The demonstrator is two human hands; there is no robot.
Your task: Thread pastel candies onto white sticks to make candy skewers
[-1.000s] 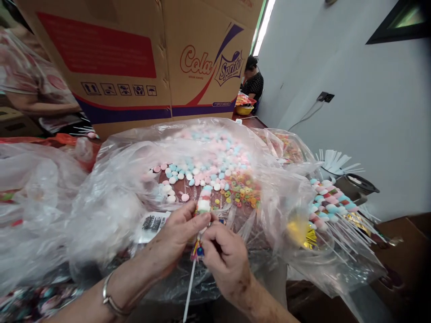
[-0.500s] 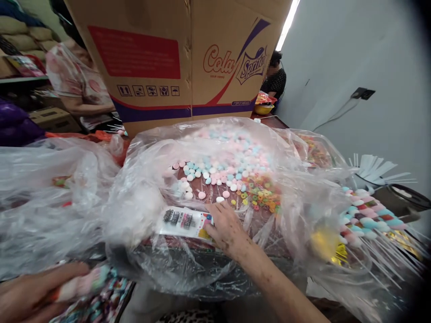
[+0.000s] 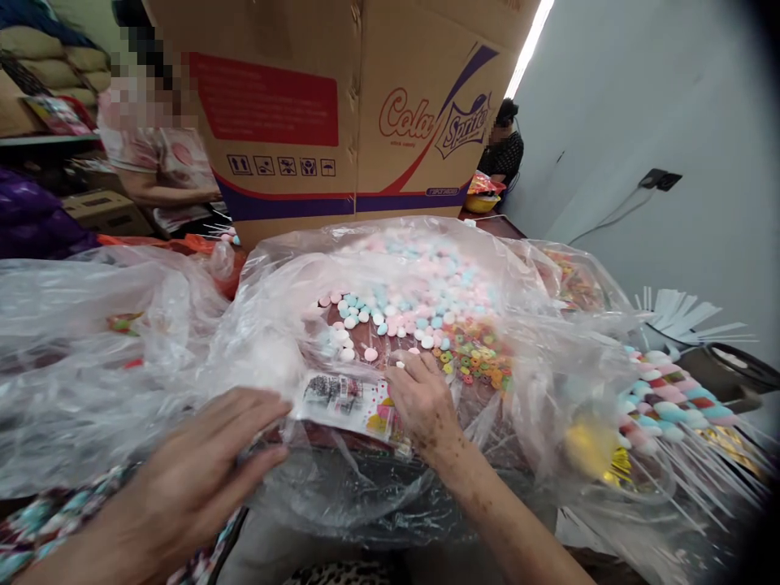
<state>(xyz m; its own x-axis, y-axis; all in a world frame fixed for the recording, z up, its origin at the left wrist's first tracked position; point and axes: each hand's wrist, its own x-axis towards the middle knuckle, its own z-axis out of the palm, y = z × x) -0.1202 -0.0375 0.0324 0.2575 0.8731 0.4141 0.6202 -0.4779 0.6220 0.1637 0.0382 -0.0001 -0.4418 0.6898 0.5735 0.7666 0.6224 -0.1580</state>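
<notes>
A big clear plastic bag [image 3: 268,341] lies open before me, holding pink, blue and white round candies [image 3: 402,305] and small coloured ring candies [image 3: 478,357]. My right hand [image 3: 423,398] rests inside it at the near edge of the candies, fingers curled on a white one; beside it lies a printed label packet [image 3: 350,402]. My left hand [image 3: 195,475] reaches in from the lower left, fingers stretched out, fingertips near the packet's left end and on the plastic.
A large "Cola Sprite" cardboard box [image 3: 341,114] stands behind the bag. Finished candy skewers with white sticks [image 3: 670,398] pile up at right, near gold foil [image 3: 594,451]. Another clear bag [image 3: 79,341] lies left. People sit at the back left [image 3: 155,154] and back right [image 3: 503,150].
A second ago both hands held a candy skewer together. My left hand carried it off to the lower left and has now come back empty, while my right hand reached to the loose candies.
</notes>
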